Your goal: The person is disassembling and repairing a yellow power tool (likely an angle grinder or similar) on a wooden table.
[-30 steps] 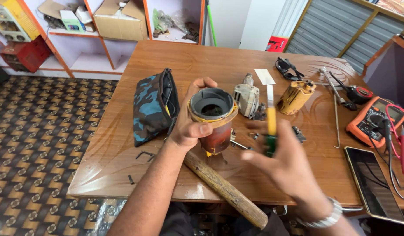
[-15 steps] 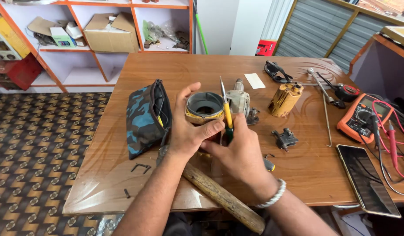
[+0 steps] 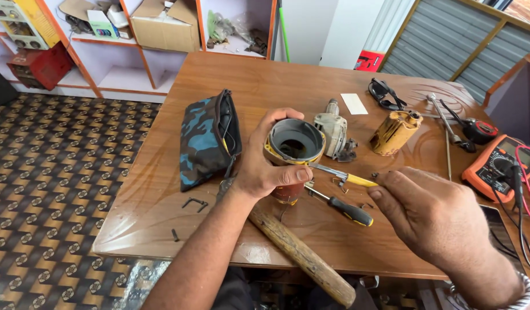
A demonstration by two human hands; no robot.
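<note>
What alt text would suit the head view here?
The left hand grips a round orange-and-yellow motor housing over a wooden table, while the right hand points a yellow-handled screwdriver at its rim. A blue camouflage pouch and a wooden-handled hammer lie nearby.

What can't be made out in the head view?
- Lower body of the round housing: covered by the left hand.
- Handle of the yellow tool: hidden in the right hand.
- Housing interior: too dark.
- Multimeter: cut off by the right edge.
</note>
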